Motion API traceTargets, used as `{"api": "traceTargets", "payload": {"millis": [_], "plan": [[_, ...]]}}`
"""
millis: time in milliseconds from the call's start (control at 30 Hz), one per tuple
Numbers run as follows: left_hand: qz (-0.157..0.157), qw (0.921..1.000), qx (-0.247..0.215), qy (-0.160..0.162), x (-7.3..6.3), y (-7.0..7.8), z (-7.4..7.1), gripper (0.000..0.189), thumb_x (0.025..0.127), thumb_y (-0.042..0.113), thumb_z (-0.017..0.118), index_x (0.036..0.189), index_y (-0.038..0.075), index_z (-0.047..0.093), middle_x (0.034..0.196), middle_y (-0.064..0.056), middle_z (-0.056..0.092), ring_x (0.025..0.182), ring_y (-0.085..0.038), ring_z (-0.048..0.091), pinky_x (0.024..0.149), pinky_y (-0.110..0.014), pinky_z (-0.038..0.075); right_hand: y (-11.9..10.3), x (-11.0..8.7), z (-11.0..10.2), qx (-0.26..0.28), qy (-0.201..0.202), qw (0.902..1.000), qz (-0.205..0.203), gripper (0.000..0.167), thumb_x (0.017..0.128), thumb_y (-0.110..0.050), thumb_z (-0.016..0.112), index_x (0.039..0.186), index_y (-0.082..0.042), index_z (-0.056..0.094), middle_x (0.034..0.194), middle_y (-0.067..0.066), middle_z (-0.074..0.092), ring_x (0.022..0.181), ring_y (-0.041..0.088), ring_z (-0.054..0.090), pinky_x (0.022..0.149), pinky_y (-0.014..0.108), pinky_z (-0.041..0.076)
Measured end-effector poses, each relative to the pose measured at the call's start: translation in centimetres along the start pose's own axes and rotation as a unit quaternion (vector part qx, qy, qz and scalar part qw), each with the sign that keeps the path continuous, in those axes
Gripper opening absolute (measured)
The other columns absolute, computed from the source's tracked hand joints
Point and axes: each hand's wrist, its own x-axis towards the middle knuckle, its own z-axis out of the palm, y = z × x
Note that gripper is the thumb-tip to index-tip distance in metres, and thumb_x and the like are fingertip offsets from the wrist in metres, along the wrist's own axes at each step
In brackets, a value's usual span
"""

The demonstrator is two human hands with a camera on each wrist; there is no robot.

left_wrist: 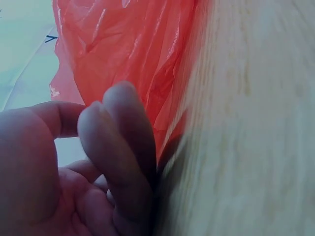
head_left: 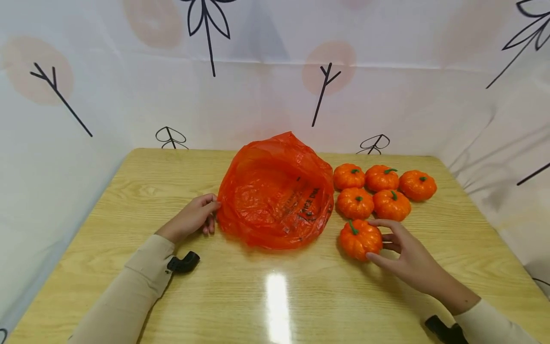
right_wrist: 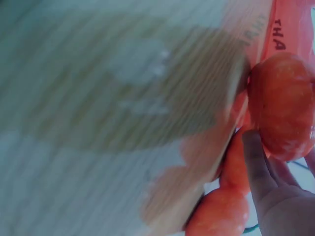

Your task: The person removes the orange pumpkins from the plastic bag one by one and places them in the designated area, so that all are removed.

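Observation:
A red-orange plastic bag [head_left: 275,191] lies spread with its mouth open in the middle of the table. My left hand [head_left: 195,216] pinches its left rim between thumb and forefinger; in the left wrist view the bag's crinkled side [left_wrist: 128,49] rises beyond the curled fingers [left_wrist: 115,142]. To the bag's right, my right hand [head_left: 406,255] grips a small orange pumpkin [head_left: 360,240] with a green stem, thumb at the near side and fingers at the far side. The right wrist view has this pumpkin [right_wrist: 283,105] against the fingers, seemingly just above the tabletop.
Several more small pumpkins [head_left: 382,178] sit in two rows behind the held one, beside the bag's right edge. The wooden table [head_left: 223,296] ends at a patterned white cloth [head_left: 266,105] at the back. A black device [head_left: 184,262] is on the left sleeve.

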Motion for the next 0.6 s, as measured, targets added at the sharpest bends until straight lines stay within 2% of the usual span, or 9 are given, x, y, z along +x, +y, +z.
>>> {"api": "traceTargets", "payload": {"millis": [167, 267, 467, 533, 600], "plan": [[-0.008, 0.9998, -0.011, 0.011, -0.1, 0.2, 0.1, 0.023, 0.108, 0.028, 0.042, 0.104, 0.006, 0.048, 0.058, -0.009, 0.060, 0.048, -0.019, 0.058, 0.047, -0.028, 0.050, 0.9, -0.2, -0.8, 0.005, -0.031, 0.9990, 0.031, 0.062, 0.086, -0.011, 0.080, 0.136, -0.009, 0.045, 0.136, 0.013, 0.052, 0.098, -0.006, 0.061, 0.077, 0.020, 0.057], [-0.009, 0.9995, -0.023, 0.018, 0.0, 0.4, 0.4, 0.030, 0.109, 0.035, 0.038, 0.108, 0.006, 0.048, 0.066, -0.010, 0.061, 0.051, -0.020, 0.060, 0.049, -0.030, 0.053, 1.6, -0.3, -1.5, -0.001, -0.040, 0.9987, 0.031, 0.062, 0.086, -0.010, 0.080, 0.137, -0.009, 0.044, 0.136, 0.014, 0.051, 0.097, -0.006, 0.061, 0.074, 0.024, 0.059], [-0.015, 0.9980, -0.049, 0.039, -0.1, 0.9, 0.2, 0.045, 0.110, 0.045, 0.026, 0.125, 0.006, 0.042, 0.093, -0.011, 0.057, 0.061, -0.024, 0.064, 0.054, -0.034, 0.058, 2.8, -0.2, -2.0, -0.012, -0.031, 0.9994, -0.005, 0.062, 0.083, -0.005, 0.080, 0.136, -0.007, 0.047, 0.133, -0.019, 0.048, 0.102, -0.010, 0.059, 0.075, 0.023, 0.059], [-0.012, 0.9970, -0.040, 0.066, -0.4, 1.1, 0.0, 0.047, 0.110, 0.045, 0.026, 0.129, 0.005, 0.042, 0.096, -0.012, 0.057, 0.065, -0.023, 0.064, 0.056, -0.034, 0.059, 2.9, -0.1, -2.1, -0.015, -0.027, 0.9993, -0.019, 0.061, 0.084, -0.004, 0.080, 0.136, -0.006, 0.048, 0.132, -0.022, 0.048, 0.104, -0.011, 0.058, 0.077, 0.021, 0.058], [-0.003, 0.9944, -0.002, 0.106, -0.9, 1.2, -0.2, 0.050, 0.109, 0.047, 0.030, 0.132, 0.004, 0.043, 0.103, -0.014, 0.058, 0.073, -0.023, 0.066, 0.061, -0.033, 0.059, 2.7, 0.0, -2.3, -0.026, -0.013, 0.9992, -0.027, 0.058, 0.085, -0.003, 0.078, 0.135, -0.006, 0.050, 0.131, -0.022, 0.051, 0.106, -0.011, 0.056, 0.079, 0.018, 0.056]]}}
